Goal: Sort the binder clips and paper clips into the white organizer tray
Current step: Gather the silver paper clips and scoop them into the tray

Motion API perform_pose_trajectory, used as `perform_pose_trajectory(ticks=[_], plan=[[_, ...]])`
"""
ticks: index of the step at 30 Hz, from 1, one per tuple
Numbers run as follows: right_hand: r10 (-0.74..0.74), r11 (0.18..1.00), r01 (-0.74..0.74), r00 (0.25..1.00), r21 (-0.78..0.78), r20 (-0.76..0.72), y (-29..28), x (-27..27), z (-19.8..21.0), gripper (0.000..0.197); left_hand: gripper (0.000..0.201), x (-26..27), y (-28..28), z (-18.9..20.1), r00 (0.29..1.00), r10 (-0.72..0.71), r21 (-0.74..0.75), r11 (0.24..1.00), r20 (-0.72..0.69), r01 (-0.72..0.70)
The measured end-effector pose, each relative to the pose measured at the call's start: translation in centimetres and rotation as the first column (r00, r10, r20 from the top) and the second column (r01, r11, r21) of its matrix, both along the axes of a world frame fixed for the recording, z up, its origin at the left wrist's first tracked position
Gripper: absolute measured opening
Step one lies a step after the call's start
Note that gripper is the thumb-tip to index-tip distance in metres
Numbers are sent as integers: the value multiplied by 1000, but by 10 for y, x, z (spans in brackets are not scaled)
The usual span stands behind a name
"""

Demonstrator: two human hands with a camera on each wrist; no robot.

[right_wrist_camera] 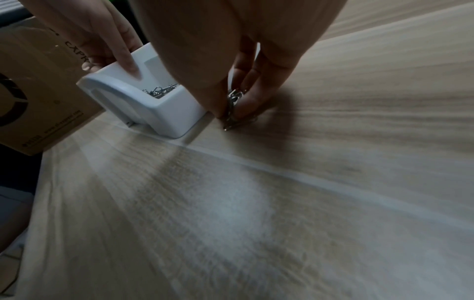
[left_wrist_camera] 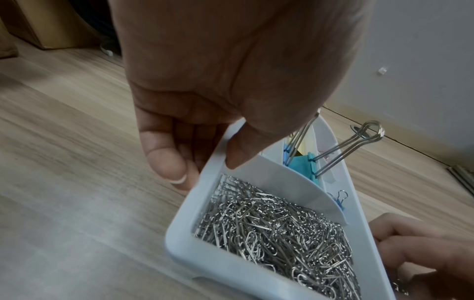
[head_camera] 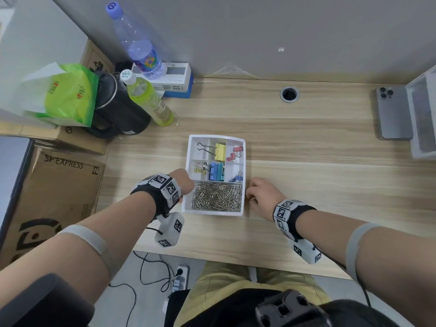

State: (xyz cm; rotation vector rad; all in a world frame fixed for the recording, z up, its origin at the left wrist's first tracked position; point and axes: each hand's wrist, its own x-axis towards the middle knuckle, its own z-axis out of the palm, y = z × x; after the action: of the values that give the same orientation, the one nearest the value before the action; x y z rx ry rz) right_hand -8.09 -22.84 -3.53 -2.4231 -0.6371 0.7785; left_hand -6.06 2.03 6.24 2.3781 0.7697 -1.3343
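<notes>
Wooden desk (head_camera: 295, 142) against grey wall (head_camera: 259, 31) bears white tray (head_camera: 186, 185).

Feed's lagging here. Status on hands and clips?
Left hand grips tray wall. Right hand pinches loose paper clips on desk beside tray. Nothing blocking.

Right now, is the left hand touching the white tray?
Touching. In the left wrist view, the left hand pinches the white tray wall, thumb inside, fingers outside.
</notes>
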Motion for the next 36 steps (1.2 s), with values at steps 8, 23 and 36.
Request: perform_pose_trajectory(ticks=[8,23,36], plan=[[-95,995,95,995,-20,-21,2,4,5,15,23,2,0,1,1000,25,-22,999,0,-25],[-178,984,180,980,13,-84,-1,22,24,23,28,1,-2,0,998,53,-14,999,20,-53],[175,970,-161,982,184,-67,59,3,49,21,30,-3,-3,2,996,62,-12,998,62,-61]])
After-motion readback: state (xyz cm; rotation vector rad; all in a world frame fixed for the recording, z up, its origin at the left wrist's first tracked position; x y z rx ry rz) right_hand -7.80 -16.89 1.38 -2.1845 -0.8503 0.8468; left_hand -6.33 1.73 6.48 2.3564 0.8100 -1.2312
